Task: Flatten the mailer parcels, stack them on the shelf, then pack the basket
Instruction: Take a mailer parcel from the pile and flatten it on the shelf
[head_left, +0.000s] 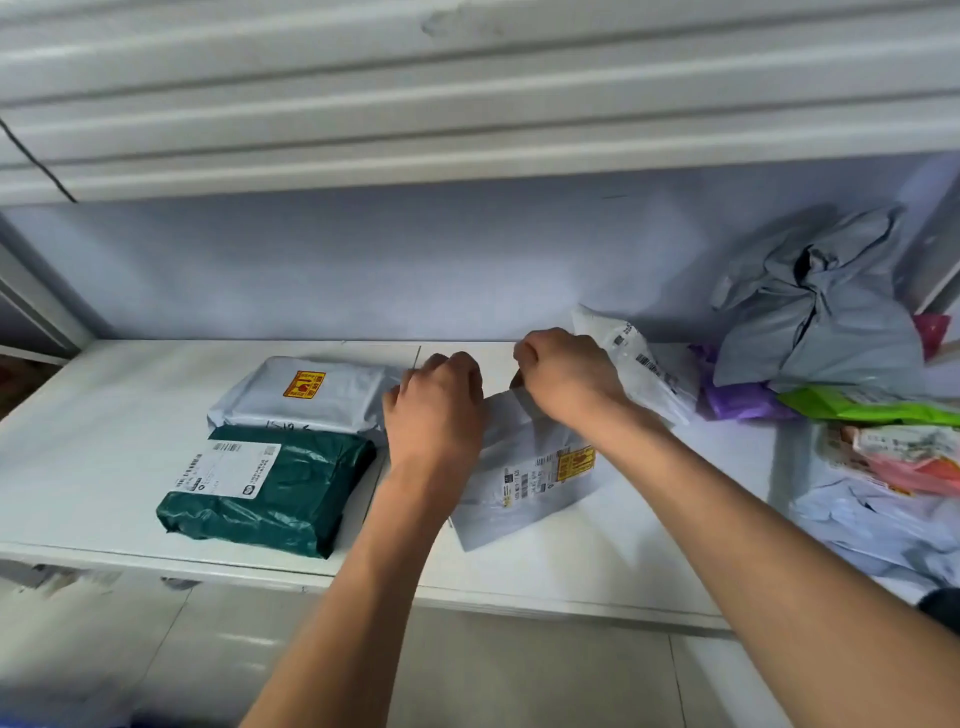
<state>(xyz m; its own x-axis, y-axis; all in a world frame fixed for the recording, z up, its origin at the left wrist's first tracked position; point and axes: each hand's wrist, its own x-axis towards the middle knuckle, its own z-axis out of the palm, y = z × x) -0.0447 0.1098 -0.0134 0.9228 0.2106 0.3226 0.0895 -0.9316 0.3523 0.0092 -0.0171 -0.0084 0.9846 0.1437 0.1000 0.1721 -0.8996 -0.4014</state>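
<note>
A grey mailer parcel (524, 483) with a barcode label and a yellow sticker lies on the white shelf (104, 457) in the middle. My left hand (436, 410) grips its far left edge with curled fingers. My right hand (566, 374) pinches its far right edge. To the left lie a dark green parcel (291, 493) with a white label and, behind it, a white parcel (306, 395) with a yellow sticker, both flat. A white labelled mailer (644, 364) leans just behind my right hand.
At the right end of the shelf sits a heap of unsorted mailers: a crumpled grey bag (815, 312), a purple one (737, 400), a green one (862, 405), pink and white ones (904, 462). The upper shelf board (467, 130) overhangs. Tiled floor lies below the front edge.
</note>
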